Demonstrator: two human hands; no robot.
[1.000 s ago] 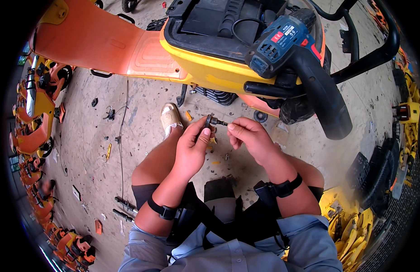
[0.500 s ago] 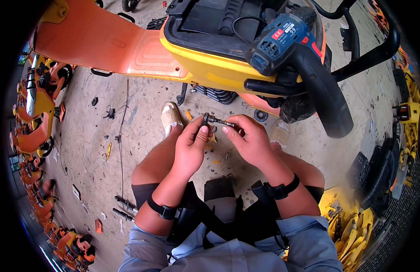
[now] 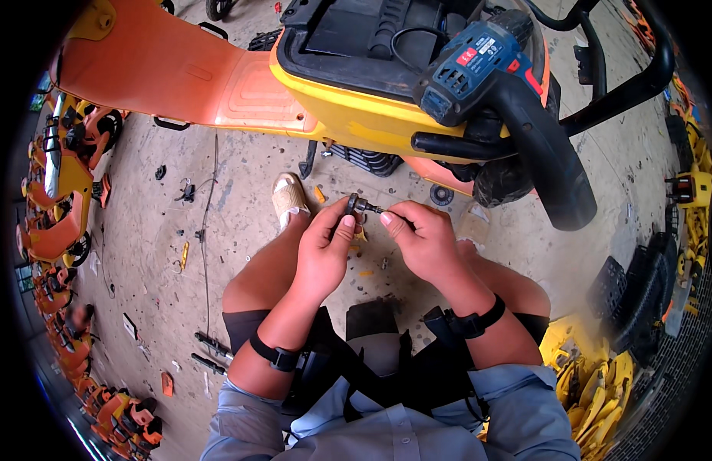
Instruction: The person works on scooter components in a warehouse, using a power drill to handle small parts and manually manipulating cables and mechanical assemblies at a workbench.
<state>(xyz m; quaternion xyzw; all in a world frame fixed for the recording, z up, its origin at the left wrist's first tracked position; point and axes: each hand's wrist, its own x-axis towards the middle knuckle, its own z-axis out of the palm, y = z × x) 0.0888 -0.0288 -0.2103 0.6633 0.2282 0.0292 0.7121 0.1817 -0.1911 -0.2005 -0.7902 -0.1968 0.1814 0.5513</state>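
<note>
Above my lap, between my two hands, is a small metal piece with a dark round head and a narrow silver shaft [image 3: 366, 205]. My left hand [image 3: 323, 250] is closed on the dark head, thumb facing up. The shaft's far end is pinched between the thumb and fingers of my right hand [image 3: 425, 240]. My fingers hide parts of both ends, so its exact kind is unclear. Beyond my hands, a blue and black cordless drill [image 3: 471, 73] rests on the rear of a yellow and orange scooter body [image 3: 348, 104], its handle jutting toward me.
A black tubular rail [image 3: 625, 96] curves off the scooter's right end. Small parts and a cable [image 3: 208, 207] lie on the concrete floor. Yellow panels [image 3: 594, 392] are heaped at lower right, with black plastic pieces [image 3: 640, 296] beyond. Orange scooters [image 3: 56, 223] line the left.
My right hand has shifted very slightly left along the shaft, with its fingertips closer to my left hand. My left hand stays nearly still, and the view has shifted a little.
</note>
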